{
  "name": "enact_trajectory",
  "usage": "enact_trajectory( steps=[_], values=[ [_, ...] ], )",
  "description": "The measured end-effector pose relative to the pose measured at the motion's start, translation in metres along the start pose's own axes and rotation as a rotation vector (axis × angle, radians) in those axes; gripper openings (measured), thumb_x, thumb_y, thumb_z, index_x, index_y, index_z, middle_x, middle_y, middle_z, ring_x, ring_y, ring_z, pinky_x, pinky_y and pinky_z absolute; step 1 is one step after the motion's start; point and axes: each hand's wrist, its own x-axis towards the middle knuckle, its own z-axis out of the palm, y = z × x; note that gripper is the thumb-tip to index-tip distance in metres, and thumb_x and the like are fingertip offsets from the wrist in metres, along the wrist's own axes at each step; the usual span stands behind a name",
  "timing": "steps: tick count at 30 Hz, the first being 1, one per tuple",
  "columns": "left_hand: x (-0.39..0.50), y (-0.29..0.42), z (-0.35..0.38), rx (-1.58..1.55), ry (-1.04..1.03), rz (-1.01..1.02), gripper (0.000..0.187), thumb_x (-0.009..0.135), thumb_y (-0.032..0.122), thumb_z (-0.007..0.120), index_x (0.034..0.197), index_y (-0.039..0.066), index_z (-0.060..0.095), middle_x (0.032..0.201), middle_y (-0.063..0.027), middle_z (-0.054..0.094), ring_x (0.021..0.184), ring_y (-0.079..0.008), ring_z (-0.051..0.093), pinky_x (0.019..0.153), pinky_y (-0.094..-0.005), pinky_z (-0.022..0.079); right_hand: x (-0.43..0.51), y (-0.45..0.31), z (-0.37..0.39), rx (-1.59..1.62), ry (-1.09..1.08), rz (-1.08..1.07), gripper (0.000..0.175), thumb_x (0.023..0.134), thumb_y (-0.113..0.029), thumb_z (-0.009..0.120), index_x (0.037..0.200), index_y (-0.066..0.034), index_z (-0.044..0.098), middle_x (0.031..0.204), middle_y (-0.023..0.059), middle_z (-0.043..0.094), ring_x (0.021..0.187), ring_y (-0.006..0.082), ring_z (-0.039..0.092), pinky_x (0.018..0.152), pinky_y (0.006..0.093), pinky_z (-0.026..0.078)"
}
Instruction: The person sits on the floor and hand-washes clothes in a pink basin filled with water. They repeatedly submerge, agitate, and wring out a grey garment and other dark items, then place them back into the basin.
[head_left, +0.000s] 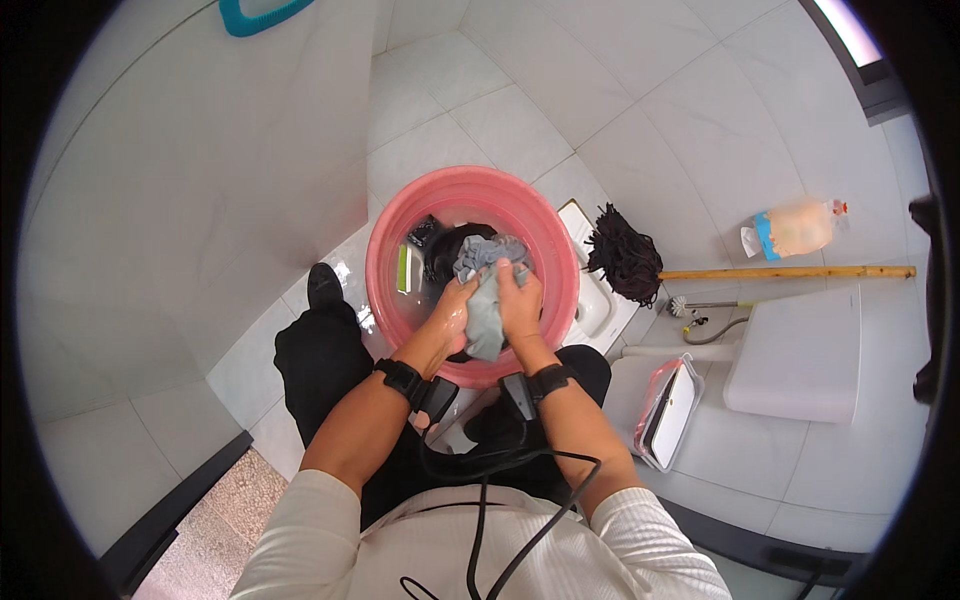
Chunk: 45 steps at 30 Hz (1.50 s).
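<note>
A wet grey-green cloth (486, 322) is bunched between my two hands over a large pink plastic basin (386, 202). My left hand (450, 311) grips its left side, and my right hand (520, 300) grips the right side. Bluish-grey fabric (480, 251) bulges just beyond my fingers; whether it is the same piece I cannot tell. Dark clothing (448, 247) lies in the basin's water behind it. Near the basin's left wall is a green and white brush-like item (404, 268). Part of the basin's near rim is hidden by my arms.
A squat toilet (596, 304) sits right of the basin. A dark string mop (624, 259) with a wooden handle (787, 273) leans there. Further right are a toilet brush (679, 305), a white cistern (795, 356) and a lined waste bin (664, 409). Black cables (480, 517) hang before my torso.
</note>
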Motion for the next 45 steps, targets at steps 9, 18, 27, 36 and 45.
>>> enact_trajectory(
  steps=[9, 18, 27, 36, 45],
  values=[
    [-0.017, 0.021, 0.022, -0.093, -0.141, -0.163, 0.032, 0.099, 0.027, 0.063, 0.120, 0.002, 0.062, 0.109, -0.0075, 0.069, 0.096, -0.0201, 0.067, 0.086, -0.0391, 0.055, -0.018, 0.036, -0.044, 0.761, -0.289, 0.664, 0.068, 0.097, -0.063, 0.050, 0.133, -0.0058, 0.056, 0.133, 0.0101, 0.060, 0.120, 0.0264, 0.059, 0.103, 0.0398, 0.047],
    [-0.020, 0.028, 0.017, 0.446, 0.191, -0.192, 0.064, 0.094, 0.057, 0.060, 0.134, 0.007, 0.055, 0.133, -0.0095, 0.059, 0.112, -0.0224, 0.061, 0.093, -0.0428, 0.050, 0.029, 0.010, -0.051, -0.071, -0.031, -0.051, 0.013, 0.092, -0.016, 0.070, 0.096, -0.0037, 0.071, 0.088, 0.0019, 0.069, 0.084, 0.0188, 0.065, 0.079, 0.0306, 0.050],
    [-0.017, 0.008, 0.022, 0.186, 0.209, -0.074, 0.048, 0.093, 0.036, 0.072, 0.125, 0.002, 0.059, 0.109, -0.0064, 0.066, 0.095, -0.0166, 0.063, 0.084, -0.0332, 0.051, -0.006, -0.018, -0.004, -0.477, -0.259, -0.514, 0.026, 0.088, -0.027, 0.072, 0.076, -0.0047, 0.065, 0.076, 0.0178, 0.066, 0.075, 0.0388, 0.065, 0.066, 0.0468, 0.048],
    [0.024, 0.011, -0.021, 0.451, 0.308, 0.175, 0.041, 0.095, 0.032, 0.068, 0.117, -0.002, 0.061, 0.096, -0.0086, 0.066, 0.088, -0.0130, 0.059, 0.078, -0.0322, 0.049, -0.009, 0.002, 0.031, -0.363, -0.159, -0.837, 0.026, 0.091, -0.028, 0.069, 0.078, -0.0064, 0.062, 0.079, 0.0202, 0.065, 0.075, 0.0435, 0.062, 0.067, 0.0459, 0.048],
    [-0.004, 0.015, 0.013, -0.101, -0.112, 0.134, 0.027, 0.103, 0.021, 0.053, 0.120, 0.002, 0.060, 0.114, -0.0093, 0.068, 0.104, -0.0214, 0.067, 0.092, -0.0398, 0.055, 0.008, 0.048, -0.035, 0.118, -0.019, 0.199, 0.050, 0.101, -0.048, 0.054, 0.134, -0.0106, 0.058, 0.130, 0.0119, 0.062, 0.117, 0.0263, 0.060, 0.096, 0.0417, 0.049]
  ],
)
